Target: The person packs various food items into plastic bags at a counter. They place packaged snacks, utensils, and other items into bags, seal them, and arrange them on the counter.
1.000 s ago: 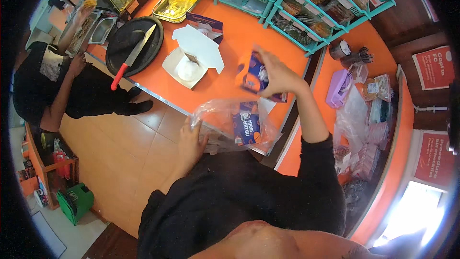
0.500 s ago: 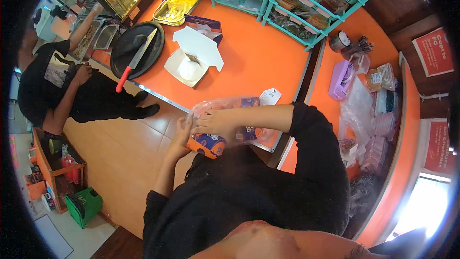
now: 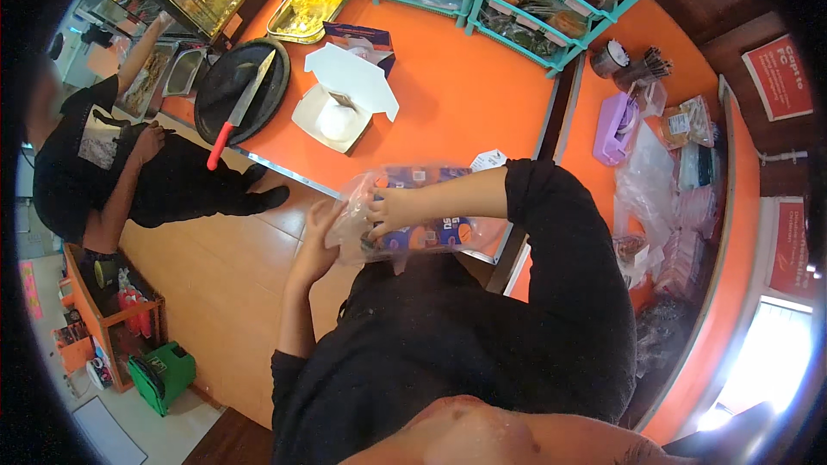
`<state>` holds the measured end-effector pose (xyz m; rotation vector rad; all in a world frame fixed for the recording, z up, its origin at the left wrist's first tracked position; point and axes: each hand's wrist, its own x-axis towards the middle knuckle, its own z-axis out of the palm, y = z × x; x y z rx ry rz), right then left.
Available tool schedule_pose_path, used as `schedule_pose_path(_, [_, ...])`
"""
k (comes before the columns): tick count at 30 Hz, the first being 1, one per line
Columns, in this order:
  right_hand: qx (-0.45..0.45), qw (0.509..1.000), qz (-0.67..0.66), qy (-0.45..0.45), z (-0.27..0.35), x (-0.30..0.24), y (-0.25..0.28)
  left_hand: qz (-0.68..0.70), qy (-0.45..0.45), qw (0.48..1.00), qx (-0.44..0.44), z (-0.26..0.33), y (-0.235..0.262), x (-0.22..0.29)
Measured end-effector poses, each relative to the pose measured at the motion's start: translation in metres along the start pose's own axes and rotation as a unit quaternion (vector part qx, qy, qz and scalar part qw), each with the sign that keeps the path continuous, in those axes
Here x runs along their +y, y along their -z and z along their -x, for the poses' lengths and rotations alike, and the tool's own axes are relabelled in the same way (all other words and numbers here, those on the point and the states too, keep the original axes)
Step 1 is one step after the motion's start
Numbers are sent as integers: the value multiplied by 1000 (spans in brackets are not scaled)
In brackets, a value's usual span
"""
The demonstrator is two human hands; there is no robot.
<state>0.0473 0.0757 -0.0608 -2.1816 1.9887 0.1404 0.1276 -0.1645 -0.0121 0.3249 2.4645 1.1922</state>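
Note:
A clear plastic bag (image 3: 353, 245) lies across the front edge of the orange counter, close to my body. Blue and orange printed cardboard boxes (image 3: 431, 176) show through its film. My left hand (image 3: 317, 239) holds the bag's left end, its thumb raised and fingers bent against the film. Over the boxes, my right hand (image 3: 394, 210) curls its fingers on the bag near its opening; the fingertips are partly hidden. Beyond the bag, an open white box (image 3: 327, 127) with a white rounded mound inside sits on the counter.
On the left, a red-handled knife (image 3: 244, 108) lies across a round dark board (image 3: 211, 95), handle past the counter edge. Behind are a tray of yellow food (image 3: 314, 7) and teal racks (image 3: 472, 0). A co-worker (image 3: 103, 155) stands left; a purple tape dispenser (image 3: 613, 136) is right.
The orange and blue box end by my left hand has swung up and right and now lies inside the bag. My left hand has shifted slightly left, and my right hand has moved slightly right.

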Motion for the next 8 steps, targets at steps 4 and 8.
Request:
schedule_pose_path(4, [60, 997, 9, -41, -22, -7, -64, -45, -22, 999, -14, -7, -9, 0])
schedule_pose_path(8, [67, 992, -60, -89, -30, -19, -106, 191, 38, 981, -27, -9, -20, 17])
